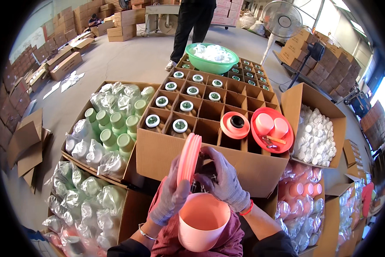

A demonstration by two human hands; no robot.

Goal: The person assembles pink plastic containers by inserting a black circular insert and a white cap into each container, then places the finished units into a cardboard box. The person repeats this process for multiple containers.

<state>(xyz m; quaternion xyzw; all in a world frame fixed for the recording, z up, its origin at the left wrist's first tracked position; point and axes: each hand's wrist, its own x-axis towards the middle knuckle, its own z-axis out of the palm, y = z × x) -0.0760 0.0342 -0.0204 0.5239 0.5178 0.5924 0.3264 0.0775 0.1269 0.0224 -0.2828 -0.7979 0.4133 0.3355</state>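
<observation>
One pink ridged disc (188, 160), on edge above pink tub (199, 237) | left hand (171, 199): fingers and thumb closed on disc | right hand (226, 180): half-curled beside disc, any hold unclear | tub: mouth up, at person's lap (164, 242)

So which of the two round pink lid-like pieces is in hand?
The ridged pink disc, held on edge in the left hand; the pink piece with the black centre rests on the divided carton instead.

A partitioned cardboard carton (192, 155) bears a coral-red basin (259, 138) and round pink lid (229, 125) — white-rimmed containers (180, 125) standing in its cells.
</observation>
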